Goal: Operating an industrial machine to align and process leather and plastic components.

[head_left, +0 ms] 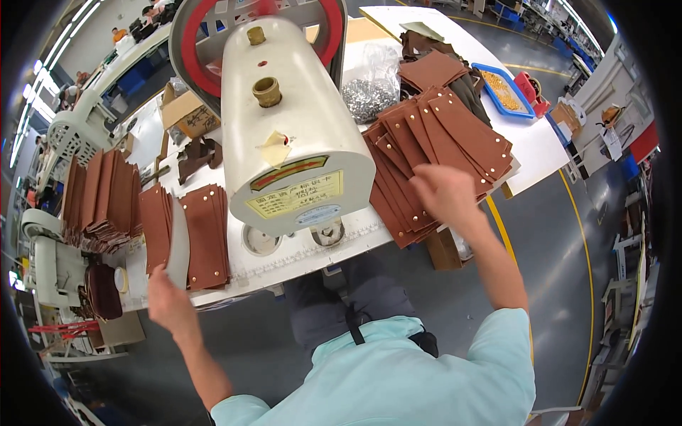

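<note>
Right of the white machine (295, 135), the right hand (442, 193) lies on the fanned stack of brown leather pieces (440, 153), fingers loosely curled. Left of it, the left hand (169, 302) pinches one leather strip (176, 245) upright.

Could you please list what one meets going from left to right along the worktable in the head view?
Fanned brown leather pieces → left hand → stack of riveted brown strips → white machine head → right hand on the big pile of brown strips → blue tray.
</note>
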Demonstrator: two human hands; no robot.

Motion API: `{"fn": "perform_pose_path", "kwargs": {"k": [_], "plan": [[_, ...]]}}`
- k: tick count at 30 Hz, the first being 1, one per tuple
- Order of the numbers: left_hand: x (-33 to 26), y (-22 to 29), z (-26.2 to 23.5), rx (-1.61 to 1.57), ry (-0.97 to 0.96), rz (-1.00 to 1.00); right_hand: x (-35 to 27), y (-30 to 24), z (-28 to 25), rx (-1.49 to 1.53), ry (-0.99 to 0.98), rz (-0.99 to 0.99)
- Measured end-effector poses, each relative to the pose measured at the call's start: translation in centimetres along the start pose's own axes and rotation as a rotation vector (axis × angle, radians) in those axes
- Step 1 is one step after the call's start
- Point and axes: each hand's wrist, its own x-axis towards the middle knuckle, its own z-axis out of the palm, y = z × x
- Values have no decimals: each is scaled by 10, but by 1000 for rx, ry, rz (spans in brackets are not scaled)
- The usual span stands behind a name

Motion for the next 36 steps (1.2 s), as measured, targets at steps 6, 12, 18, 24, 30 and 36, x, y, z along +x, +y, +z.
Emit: {"fn": "perform_pose_path", "kwargs": {"k": [6, 12, 18, 24, 30, 36], "plan": [[37, 49, -156, -499, -68, 278, -11, -146, 3, 649, 4, -547], [32, 96, -138, -1061, -354, 561, -19, -201, 14, 905, -676, -409], [-21, 146, -43, -1285, -929, -82, -89, -117, 80, 1394, -644, 563], [-39, 199, 30, -1402, -1169, -432, -94, -82, 106, 1256, -373, 791], [-31, 217, 67, -1500, -1097, -519, -66, -67, 124, 1285, -289, 824], [-27, 222, 72, -1494, -918, -413, -64, -58, 136, 1236, -306, 816]]}}
